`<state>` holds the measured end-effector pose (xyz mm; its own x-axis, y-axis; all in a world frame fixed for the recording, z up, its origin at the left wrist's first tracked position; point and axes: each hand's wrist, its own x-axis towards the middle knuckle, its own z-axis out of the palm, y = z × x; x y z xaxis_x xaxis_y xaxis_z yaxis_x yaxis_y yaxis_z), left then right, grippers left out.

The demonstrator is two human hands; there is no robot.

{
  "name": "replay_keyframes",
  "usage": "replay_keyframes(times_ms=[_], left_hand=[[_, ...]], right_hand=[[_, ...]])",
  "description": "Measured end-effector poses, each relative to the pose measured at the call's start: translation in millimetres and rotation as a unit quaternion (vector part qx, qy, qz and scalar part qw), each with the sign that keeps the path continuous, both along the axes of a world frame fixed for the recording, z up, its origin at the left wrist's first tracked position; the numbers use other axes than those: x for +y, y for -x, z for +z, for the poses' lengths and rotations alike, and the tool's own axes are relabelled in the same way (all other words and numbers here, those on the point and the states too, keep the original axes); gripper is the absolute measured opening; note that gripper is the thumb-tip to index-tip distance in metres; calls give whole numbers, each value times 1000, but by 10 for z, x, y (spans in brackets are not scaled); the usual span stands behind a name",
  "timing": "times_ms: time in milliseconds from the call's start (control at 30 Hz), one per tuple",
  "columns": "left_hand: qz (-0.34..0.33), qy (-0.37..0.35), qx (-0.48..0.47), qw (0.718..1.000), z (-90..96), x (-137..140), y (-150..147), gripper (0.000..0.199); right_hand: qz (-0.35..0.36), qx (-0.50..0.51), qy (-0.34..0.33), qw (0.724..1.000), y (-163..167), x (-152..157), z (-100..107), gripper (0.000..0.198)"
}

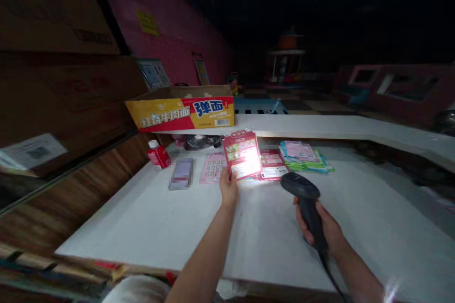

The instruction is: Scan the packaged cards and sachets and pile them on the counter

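Your left hand [229, 189] pinches the red card [242, 155] by its lower corner near the far edge of the table [149, 229], apparently tilted to face the scanner [307, 201] your right hand [330, 231] grips.

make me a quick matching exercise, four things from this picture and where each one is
1. black scanner
2. red bottle
3. yellow-and-red box
4. card with bright glare

A. on the raised shelf
B. in the left hand
C. in the right hand
D. on the desk, towards its left side

Pairs: 1-C, 2-D, 3-A, 4-B
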<state>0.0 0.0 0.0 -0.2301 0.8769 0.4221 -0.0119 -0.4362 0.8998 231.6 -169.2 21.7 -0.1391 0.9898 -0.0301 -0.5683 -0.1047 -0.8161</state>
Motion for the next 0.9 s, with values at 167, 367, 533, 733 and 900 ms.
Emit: replay_keyframes(times_ms=[167,367,533,733,900], left_hand=[[11,-5,0,1000,-46,28,7,29],[-5,-15,-13,1000,-74,57,21,32],[-33,-4,-56,998,-48,41,14,37],[-66,54,-102,991,54,-37,50,45],[-134,151,-123,972,217,-78,-49,48]], right_hand=[[2,-6,-5,1000,13,21,13,49],[-32,0,9,999,-8,45,16,46],[-110,30,22,993,-61,122,50,44],[-186,56,12,981,-121,177,33,45],[-208,71,19,975,-117,194,34,44]])
